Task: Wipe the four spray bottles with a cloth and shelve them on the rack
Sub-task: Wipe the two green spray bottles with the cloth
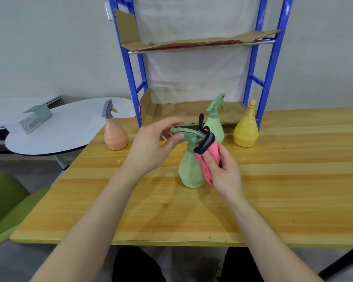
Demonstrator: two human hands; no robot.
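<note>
Green spray bottle [192,169] upright on the wooden table [273,180], left hand [151,149] pinching its nozzle with blurred fingers. Right hand [224,171] grips a pink cloth [211,148] against the neck, partly hiding the far green bottle [215,123] by the blue rack [130,78].

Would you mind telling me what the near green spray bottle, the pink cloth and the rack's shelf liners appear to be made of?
The near green spray bottle looks like matte plastic: smooth, opaque, evenly coloured. The pink cloth seems soft fabric, perhaps microfibre: it folds limply. The shelf liners look like cardboard: brown, with ragged edges.
</note>
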